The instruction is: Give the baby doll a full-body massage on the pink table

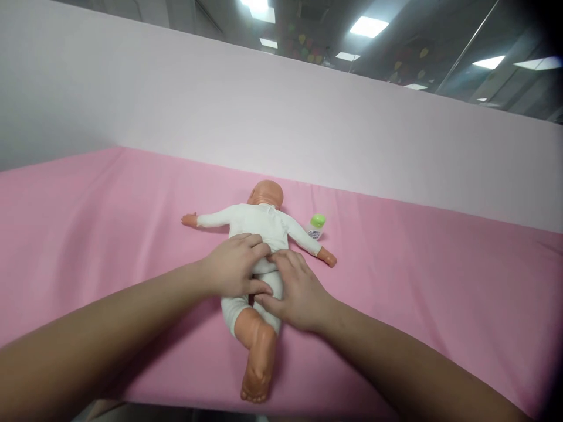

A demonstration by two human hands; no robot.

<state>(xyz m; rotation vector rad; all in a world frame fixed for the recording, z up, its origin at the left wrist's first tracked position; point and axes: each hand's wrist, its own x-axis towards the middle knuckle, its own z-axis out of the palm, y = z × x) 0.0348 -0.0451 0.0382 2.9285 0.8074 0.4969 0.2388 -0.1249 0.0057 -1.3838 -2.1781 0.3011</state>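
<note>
A baby doll (259,225) in a white long-sleeved outfit lies face down on the pink sheet (396,275), head away from me and arms spread. Its bare lower legs and feet point toward me, one crossing over the other. My left hand (240,264) rests on the left side of the doll's waist and hip, fingers curled over the white cloth. On the right side, my right hand (299,287) lies over the hip in the same way. Both thumbs point inward below the other fingers, close to each other. Whether the fingertips pinch the cloth is hard to make out.
A small bottle with a green cap (317,221) stands beside the doll's right-hand-side arm. Behind the sheet rises a pale wall (281,117), with dark glass (334,35) reflecting ceiling lights above it. The sheet's near edge runs just below the doll's feet.
</note>
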